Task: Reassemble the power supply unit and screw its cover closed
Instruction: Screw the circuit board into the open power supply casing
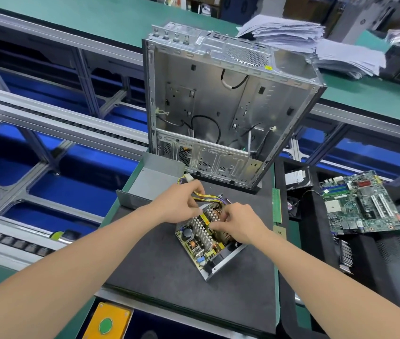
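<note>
The open power supply unit lies on the dark mat, its circuit board, heat sinks and coils exposed inside a grey metal tray. Its grey U-shaped cover lies apart at the mat's far left corner. My left hand grips the yellow and purple cable bundle at the unit's far end. Over the middle of the board my right hand has its fingers curled down among the components; what they pinch is hidden.
An empty computer case stands upright behind the mat. A motherboard and a hard drive lie to the right, a RAM stick at the mat's right edge. Conveyor rails run left; a yellow button box sits near me.
</note>
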`<state>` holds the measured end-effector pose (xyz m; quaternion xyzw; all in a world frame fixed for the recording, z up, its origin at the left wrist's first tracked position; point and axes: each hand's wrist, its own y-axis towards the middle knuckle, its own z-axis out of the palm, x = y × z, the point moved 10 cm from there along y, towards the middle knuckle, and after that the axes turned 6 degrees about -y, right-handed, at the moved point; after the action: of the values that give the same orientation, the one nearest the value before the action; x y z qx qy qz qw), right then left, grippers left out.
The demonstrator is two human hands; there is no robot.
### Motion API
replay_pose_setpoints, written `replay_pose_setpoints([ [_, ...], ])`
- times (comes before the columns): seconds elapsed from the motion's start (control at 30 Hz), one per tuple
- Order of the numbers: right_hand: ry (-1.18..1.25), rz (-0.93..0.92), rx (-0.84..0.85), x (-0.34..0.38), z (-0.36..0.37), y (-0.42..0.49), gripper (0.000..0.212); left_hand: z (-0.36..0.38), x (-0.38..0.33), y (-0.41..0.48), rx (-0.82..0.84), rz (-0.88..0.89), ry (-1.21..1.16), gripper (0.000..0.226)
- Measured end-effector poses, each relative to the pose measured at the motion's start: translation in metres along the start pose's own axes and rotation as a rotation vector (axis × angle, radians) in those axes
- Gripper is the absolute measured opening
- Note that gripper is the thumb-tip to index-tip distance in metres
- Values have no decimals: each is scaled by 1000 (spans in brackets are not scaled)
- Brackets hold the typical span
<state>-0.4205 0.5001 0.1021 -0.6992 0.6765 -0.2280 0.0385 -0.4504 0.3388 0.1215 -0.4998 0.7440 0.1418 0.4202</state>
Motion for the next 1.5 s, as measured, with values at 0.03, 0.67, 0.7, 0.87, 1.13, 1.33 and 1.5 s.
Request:
replay_pose_setpoints([
  [0.03,26,1,-12,-4,-2,-1,42,-2,-2,0,-40,19,-1,23],
  [0.67,259,-24,55,-41,6,-10,54,15,-25,26,-25,19,492,29],
  [0.7,272,-26,66,-42,9,-12,55,16,-27,28,-23,27,513,32],
  [0.87,398,-39,116,-51,20,-21,52,12,-23,41,97,20,409,33],
  [1.13,463,12,-145,-61,-16,-21,30,3,-57,53,-8,177,344,8],
  [1.33,444,97,-137,-82,-18,-33,37,6,-59,67,59,84,331,13],
  [1.5,442,219,-171,-132,-34,-55,25,-9,-111,64,-106,250,561,28],
])
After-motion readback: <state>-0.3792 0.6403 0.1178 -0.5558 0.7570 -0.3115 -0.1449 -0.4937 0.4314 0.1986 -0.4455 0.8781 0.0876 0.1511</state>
